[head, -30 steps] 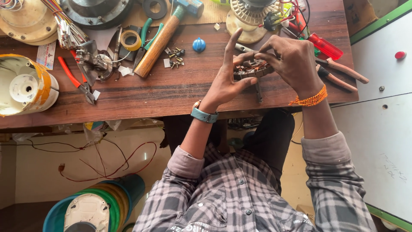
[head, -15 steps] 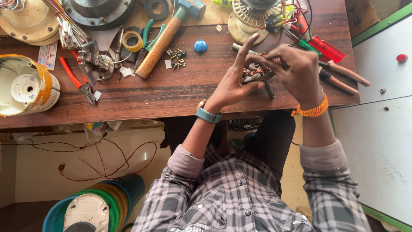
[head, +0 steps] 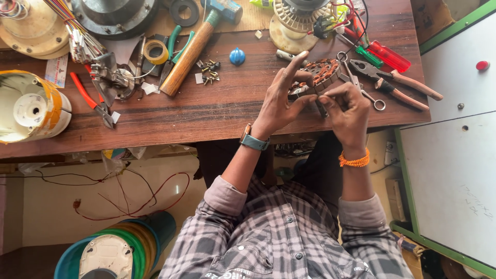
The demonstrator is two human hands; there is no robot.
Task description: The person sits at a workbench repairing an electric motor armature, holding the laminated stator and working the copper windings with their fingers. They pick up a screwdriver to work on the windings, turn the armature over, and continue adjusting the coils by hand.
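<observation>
Copper-wound stator [head: 318, 75] sits pinched between both hands above the near edge of the counter [head: 206, 111]: left hand [head: 281, 101] in a pinching grip, forefinger raised; right hand [head: 347, 108] pressed closed on it. Beyond the stator, pliers [head: 395, 78], hammer [head: 194, 46].

Dark brown wooden desk [head: 217, 111] fills the upper part of the frame, plank grain running left to right, front edge worn. White cabinet [head: 454, 155] with green trim at right, small knobs on its panels. Pale cream floor [head: 46, 217] lower left, loose red and black wires [head: 129, 199] trailing across it. Stacked coloured plastic tubs [head: 129, 243] bottom left. Even daylight, soft shadows.
</observation>
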